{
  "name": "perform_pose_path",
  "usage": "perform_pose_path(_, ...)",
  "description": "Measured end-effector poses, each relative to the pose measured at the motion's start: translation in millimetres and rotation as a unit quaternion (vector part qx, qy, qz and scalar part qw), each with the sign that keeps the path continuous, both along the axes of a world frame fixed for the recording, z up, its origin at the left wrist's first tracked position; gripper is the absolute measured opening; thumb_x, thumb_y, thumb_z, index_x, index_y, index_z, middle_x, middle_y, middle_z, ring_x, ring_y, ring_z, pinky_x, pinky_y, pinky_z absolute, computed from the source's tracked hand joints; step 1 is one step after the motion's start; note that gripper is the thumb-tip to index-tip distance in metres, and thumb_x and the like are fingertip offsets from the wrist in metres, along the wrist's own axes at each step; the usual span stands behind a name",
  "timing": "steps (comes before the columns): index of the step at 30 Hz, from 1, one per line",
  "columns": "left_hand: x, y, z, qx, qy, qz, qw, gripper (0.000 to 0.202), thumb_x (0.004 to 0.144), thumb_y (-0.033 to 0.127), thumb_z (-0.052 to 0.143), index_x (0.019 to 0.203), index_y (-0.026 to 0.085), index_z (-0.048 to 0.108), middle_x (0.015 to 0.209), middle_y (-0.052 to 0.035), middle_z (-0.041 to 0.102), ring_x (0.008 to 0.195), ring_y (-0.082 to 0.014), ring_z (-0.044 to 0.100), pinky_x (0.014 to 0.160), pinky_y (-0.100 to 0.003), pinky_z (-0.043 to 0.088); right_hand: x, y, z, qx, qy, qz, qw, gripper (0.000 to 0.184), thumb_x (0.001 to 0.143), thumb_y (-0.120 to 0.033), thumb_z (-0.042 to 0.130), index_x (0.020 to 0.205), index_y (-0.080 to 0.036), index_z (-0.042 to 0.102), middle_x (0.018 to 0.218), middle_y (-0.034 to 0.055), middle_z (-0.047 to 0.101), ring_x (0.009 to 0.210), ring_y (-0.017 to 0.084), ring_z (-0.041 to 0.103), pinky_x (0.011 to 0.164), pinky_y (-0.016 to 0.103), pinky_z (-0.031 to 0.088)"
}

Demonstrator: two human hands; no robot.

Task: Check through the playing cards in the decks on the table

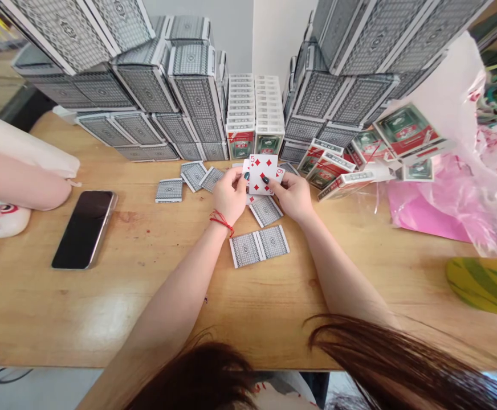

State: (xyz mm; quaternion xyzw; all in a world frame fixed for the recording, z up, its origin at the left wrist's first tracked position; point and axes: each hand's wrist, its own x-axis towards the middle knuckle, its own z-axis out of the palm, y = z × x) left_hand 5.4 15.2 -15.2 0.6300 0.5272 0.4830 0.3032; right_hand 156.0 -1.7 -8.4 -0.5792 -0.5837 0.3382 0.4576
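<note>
Face-up playing cards (263,171) are pinched between my two hands, the five of diamonds in front and the corner of a six showing at its right. My left hand (230,195), with a red string at the wrist, is closed on their left edge, thumb on top. My right hand (294,195) is closed on the right side, its thumb pressing the front card. Just below the hands lies a patterned card stack (266,211), face down. Nearer me two flattened patterned backs (260,246) lie side by side. More face-down cards (194,175) are scattered left of my left hand.
Walls of stacked card boxes (197,94) rise at left and right, with rows of card packs (240,142) between them. Loose card boxes (330,171) and clear plastic wrap (488,188) lie at right. A phone (85,229) is at left, a yellow-green roll (479,285) at right.
</note>
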Motion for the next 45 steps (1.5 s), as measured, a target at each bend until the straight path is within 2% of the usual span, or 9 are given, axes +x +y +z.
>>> perform_pose_path(14,-0.5,-0.4,-0.3,0.006,0.011,0.005,1.0,0.014,0.079,0.018,0.05,0.09,0.018,0.059,0.085,-0.0046,0.067,0.073,-0.0136,0.063,0.067,-0.024,0.049,0.3,0.2,-2.1,0.004,0.002,0.001,1.0,0.021,0.075,-0.034,0.055,0.076,-0.016,0.066,0.072,0.003,0.066,0.065,0.016,0.058,0.059,0.029,0.044)
perform_pose_path(22,-0.7,-0.9,-1.2,0.006,0.019,0.01,1.0,0.012,0.08,0.024,0.051,0.088,0.018,0.059,0.083,-0.0041,0.068,0.07,-0.0127,0.062,0.066,-0.024,0.049,1.3,1.1,-3.1,0.006,0.002,-0.002,1.0,0.021,0.074,-0.033,0.056,0.077,-0.015,0.066,0.072,0.0027,0.065,0.065,0.016,0.057,0.06,0.028,0.043)
perform_pose_path(28,-0.6,-0.2,-2.5,0.004,-0.001,0.007,1.0,0.011,0.079,0.019,0.051,0.086,0.018,0.059,0.083,-0.0034,0.067,0.071,-0.012,0.062,0.067,-0.023,0.049,2.4,2.3,-7.3,0.007,0.004,-0.004,1.0,0.022,0.073,-0.036,0.057,0.078,-0.016,0.066,0.071,0.0015,0.064,0.065,0.015,0.055,0.058,0.027,0.042)
perform_pose_path(36,-0.9,0.0,-1.9,0.005,0.006,0.007,1.0,0.013,0.078,0.015,0.05,0.086,0.017,0.06,0.083,-0.0033,0.067,0.072,-0.0122,0.062,0.067,-0.023,0.049,1.5,1.8,-5.5,0.006,-0.002,-0.015,1.0,0.023,0.073,-0.037,0.057,0.071,-0.015,0.065,0.065,0.0009,0.061,0.06,0.013,0.051,0.055,0.025,0.039)
perform_pose_path(45,0.1,-2.2,0.4,0.002,-0.002,0.009,1.0,0.011,0.08,0.023,0.051,0.084,0.017,0.059,0.081,-0.0038,0.067,0.069,-0.012,0.061,0.065,-0.023,0.049,0.3,0.3,-2.0,0.009,-0.007,-0.012,1.0,0.022,0.074,-0.035,0.056,0.073,-0.015,0.066,0.066,0.0015,0.062,0.059,0.013,0.052,0.056,0.026,0.04)
